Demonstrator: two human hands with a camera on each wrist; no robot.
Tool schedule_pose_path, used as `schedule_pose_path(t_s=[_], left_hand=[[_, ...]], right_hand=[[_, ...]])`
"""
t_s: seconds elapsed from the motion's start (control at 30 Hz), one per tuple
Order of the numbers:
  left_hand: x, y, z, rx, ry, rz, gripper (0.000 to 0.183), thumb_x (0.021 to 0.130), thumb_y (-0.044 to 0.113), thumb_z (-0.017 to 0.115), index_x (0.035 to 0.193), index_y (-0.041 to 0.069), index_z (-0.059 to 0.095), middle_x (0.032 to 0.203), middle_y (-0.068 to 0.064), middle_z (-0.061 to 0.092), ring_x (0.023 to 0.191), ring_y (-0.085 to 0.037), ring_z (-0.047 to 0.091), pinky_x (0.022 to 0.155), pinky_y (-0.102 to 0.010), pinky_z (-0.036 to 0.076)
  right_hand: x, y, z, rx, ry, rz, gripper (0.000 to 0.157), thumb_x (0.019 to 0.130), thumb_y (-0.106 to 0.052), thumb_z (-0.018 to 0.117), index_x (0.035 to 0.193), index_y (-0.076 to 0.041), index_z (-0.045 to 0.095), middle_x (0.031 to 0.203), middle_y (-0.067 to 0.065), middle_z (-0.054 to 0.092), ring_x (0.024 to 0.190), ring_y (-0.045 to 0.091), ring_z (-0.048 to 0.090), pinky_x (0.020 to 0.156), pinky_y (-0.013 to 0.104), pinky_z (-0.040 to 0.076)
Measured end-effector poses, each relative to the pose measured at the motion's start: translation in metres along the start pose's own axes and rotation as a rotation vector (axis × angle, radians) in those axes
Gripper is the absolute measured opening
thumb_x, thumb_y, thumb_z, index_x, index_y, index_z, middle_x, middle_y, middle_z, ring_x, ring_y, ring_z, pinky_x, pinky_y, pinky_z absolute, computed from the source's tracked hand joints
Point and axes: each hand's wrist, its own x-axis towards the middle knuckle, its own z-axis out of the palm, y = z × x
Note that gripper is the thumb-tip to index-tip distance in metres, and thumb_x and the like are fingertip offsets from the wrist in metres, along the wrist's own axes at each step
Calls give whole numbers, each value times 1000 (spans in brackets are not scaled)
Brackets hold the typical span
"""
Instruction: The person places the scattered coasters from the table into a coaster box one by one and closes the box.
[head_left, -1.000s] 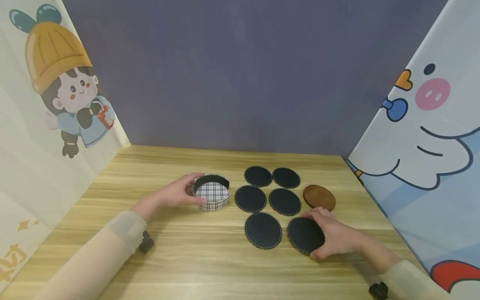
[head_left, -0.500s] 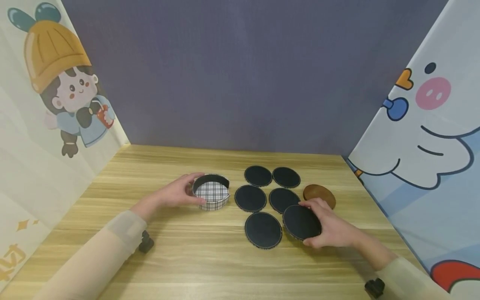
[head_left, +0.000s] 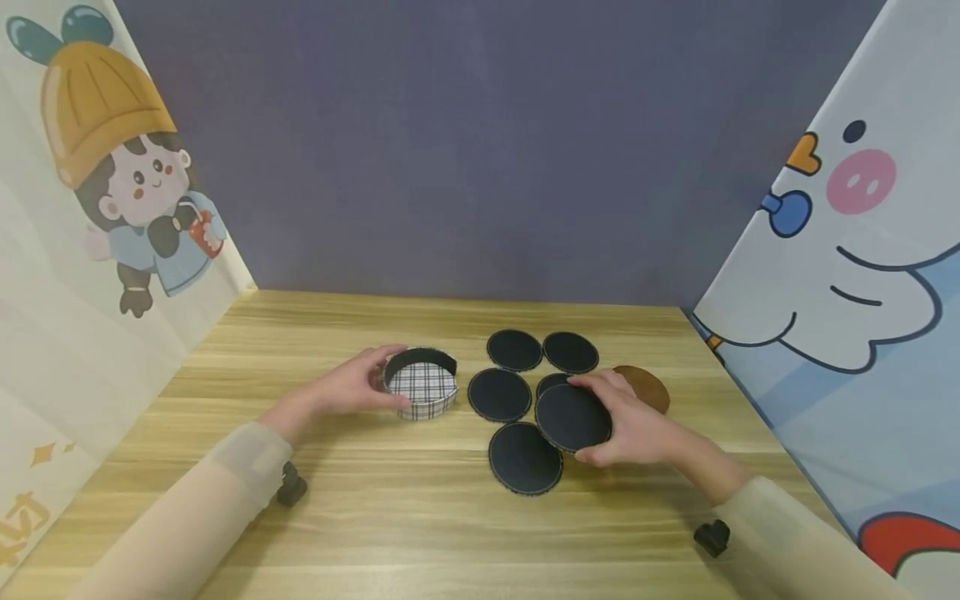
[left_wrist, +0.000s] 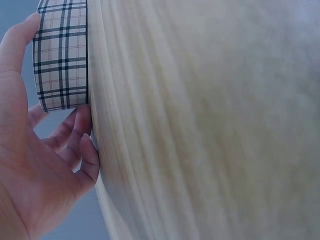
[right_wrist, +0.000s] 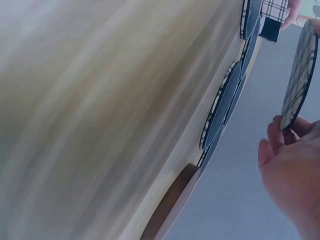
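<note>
Disc (head_left: pixel 573 419), below right of centre, looks light, stiff, best taken by its rim, where my right grip (head_left: pixel 628 425) pinches it; my left grip (head_left: pixel 360 386) clasps the plaid holder (head_left: pixel 431 410).

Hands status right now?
Left hand: holding the plaid round holder.
Right hand: holding one black coaster, raised off the table.

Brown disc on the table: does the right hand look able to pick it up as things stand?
Probably not: the right hand is near the brown disc, but that hand's grip is taken up by a raised black-topped coaster.
</note>
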Motion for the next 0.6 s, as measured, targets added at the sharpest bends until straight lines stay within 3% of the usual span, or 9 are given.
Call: schedule_pose_path(t_s=[0.43,0.6], left_hand=[[1,1,0,-7,-4,3,115,86,46,94,175,18,27,155,-30,46,131,-45,64,109,-59,60],[1,-3,0,-14,-3,6,114,86,43,94,174,17,27,156,-31,45,133,-48,63,111,-60,59]], right_hand=[[36,-17,8,61,-45,-8,105,75,-47,95,163,-17,46,155,8,45,137,31,42,104,52,49],[51,-22,11,72,-65,1,104,79,-47,93,165,-15,44,157,12,43,138,34,42,103,56,51]])
